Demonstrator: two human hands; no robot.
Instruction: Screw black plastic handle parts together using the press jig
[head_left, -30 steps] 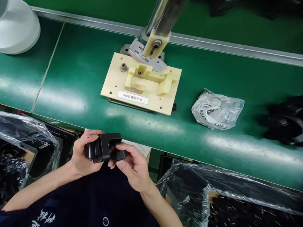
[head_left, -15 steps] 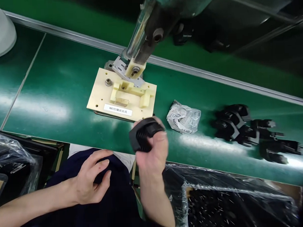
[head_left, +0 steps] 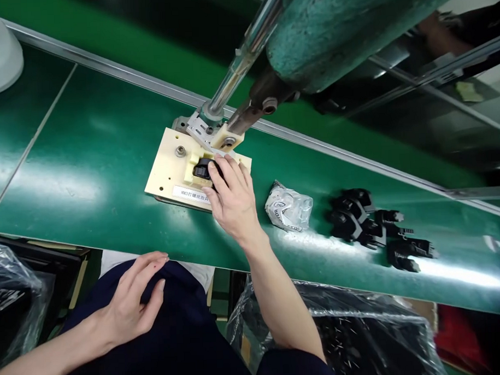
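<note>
My right hand (head_left: 234, 201) reaches over a cream plastic fixture (head_left: 161, 166) on the green bench, its fingers around a black plastic part (head_left: 202, 168). That part sits in the raised holder of the fixture, and the fingers cover much of it. My left hand (head_left: 139, 292) hovers over my lap near the bench's front edge, fingers extended, with nothing in it. Just behind the holder, a metal rod (head_left: 245, 56) and a screwdriver-like tool in a greenish housing (head_left: 351, 36) slant down to the fixture.
A crumpled clear plastic bag (head_left: 289, 207) lies right of the fixture. Several black parts (head_left: 353, 214) rest farther right. Below the bench edge stands a plastic-lined box (head_left: 341, 343) of small black pieces. A white rounded object (head_left: 1, 51) is at the far left.
My right hand has moved forward and brought the black plastic part from the bench's front edge into the fixture's holder. My left hand remains over my lap.
</note>
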